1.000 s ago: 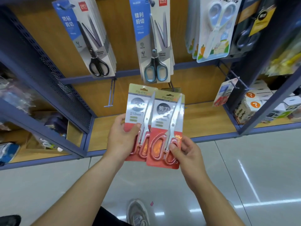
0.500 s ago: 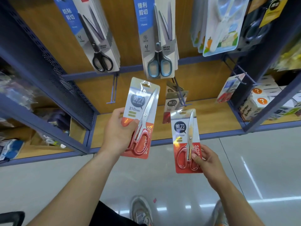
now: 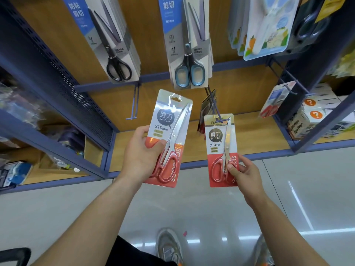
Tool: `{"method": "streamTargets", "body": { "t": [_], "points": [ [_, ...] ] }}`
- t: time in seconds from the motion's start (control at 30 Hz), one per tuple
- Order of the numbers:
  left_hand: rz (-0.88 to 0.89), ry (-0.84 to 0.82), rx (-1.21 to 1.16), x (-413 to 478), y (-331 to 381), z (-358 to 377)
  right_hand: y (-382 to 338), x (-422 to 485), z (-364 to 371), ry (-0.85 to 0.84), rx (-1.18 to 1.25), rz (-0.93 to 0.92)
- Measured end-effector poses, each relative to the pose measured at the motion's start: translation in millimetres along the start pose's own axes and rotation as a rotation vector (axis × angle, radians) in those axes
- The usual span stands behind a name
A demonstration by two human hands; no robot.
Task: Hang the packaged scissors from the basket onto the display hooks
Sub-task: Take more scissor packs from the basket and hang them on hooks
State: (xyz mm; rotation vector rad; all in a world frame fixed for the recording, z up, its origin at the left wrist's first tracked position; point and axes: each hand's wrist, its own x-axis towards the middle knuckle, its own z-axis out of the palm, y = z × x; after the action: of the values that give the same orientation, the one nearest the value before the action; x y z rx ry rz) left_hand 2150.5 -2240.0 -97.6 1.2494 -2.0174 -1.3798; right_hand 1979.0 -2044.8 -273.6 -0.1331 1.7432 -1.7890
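My left hand [image 3: 141, 156] grips one red-and-silver packaged scissors [image 3: 170, 131] by its lower left edge, tilted a little to the right. My right hand [image 3: 243, 172] pinches a second identical pack [image 3: 221, 139] at the handle end and holds it upright. The top of that pack sits at the tip of a blue double-wire display hook [image 3: 213, 104], which carries a few more such packs [image 3: 205, 112] behind. An empty hook [image 3: 134, 104] sticks out to the left.
Black-handled scissors packs [image 3: 113, 45], blue-handled ones [image 3: 189, 45] and white children's scissors [image 3: 267, 29] hang on the row above. A wooden shelf [image 3: 259, 139] lies under the hooks. Boxes [image 3: 311, 116] stand on the right, a perforated blue panel [image 3: 63, 83] on the left. My shoes [image 3: 169, 246] show below.
The two packs, held overlapping a second ago, have been separated. My right hand has lifted its pack up to the tip of the middle hook. The left hand stays about where it was.
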Motion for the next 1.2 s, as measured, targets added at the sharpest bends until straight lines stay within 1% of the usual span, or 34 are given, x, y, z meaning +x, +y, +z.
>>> {"method": "streamTargets", "body": {
  "t": [0.17, 0.3, 0.57, 0.67, 0.8, 0.93, 1.03, 1.1, 1.2],
  "points": [
    [-0.001, 0.012, 0.022, -1, 0, 0, 10, 9, 2, 0.003, -0.089, -0.028],
    [-0.002, 0.009, 0.021, -1, 1, 0, 11, 5, 3, 0.001, -0.093, -0.035],
    [-0.001, -0.005, 0.02, -1, 0, 1, -15, 35, 26, 0.123, -0.108, -0.07],
    [-0.009, -0.008, 0.011, 0, -1, 2, -23, 44, 35, 0.156, -0.175, -0.092],
    [-0.025, -0.032, -0.005, -1, -2, 5, -17, 45, 36, 0.12, -0.246, -0.114],
    [-0.045, -0.053, -0.007, -2, -3, 8, -22, 41, 34, 0.087, -0.277, -0.048],
    [-0.068, -0.071, -0.016, -3, -4, 10, -34, 21, 35, 0.101, -0.311, -0.045],
    [-0.092, -0.09, -0.033, -3, -5, 11, -47, -2, 43, 0.02, -0.261, -0.058],
    [-0.103, -0.145, -0.042, -5, -5, 15, -69, -40, 61, -0.247, -0.076, -0.033]
  ]
}}
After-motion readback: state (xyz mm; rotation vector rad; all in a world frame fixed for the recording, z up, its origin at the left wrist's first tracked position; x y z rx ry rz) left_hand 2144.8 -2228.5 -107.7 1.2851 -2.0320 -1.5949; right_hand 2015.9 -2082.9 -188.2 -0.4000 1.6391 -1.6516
